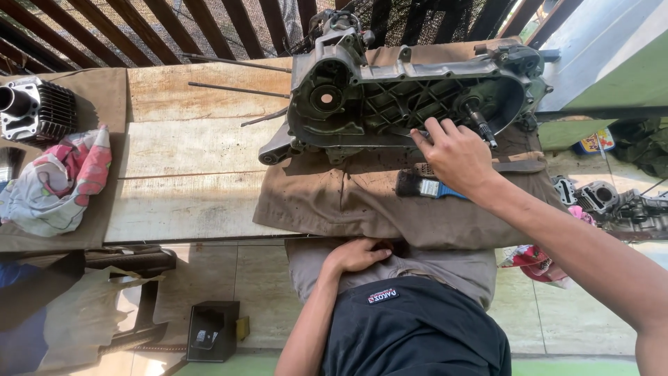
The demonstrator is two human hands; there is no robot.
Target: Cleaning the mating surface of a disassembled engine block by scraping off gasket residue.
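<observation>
Fingers (435,132) of right hand (456,157) on engine case (390,90), paintbrush (417,186) below, left hand (356,255) on lap

Paintbrush (422,186): handle end hidden under the right hand (456,154); only bristles and ferrule show. Right-hand fingertips (424,134) run into the dark engine casing (390,94); contact with its inner parts cannot be told. Casing's top cut by the frame edge. Left hand (356,253): fingers tucked under the edge of the brown cloth (334,202), partly out of sight. Finned cylinder (31,108) clipped at the left edge. Engine parts (612,202) on the floor at right, partly behind the forearm, run off the edge.
</observation>
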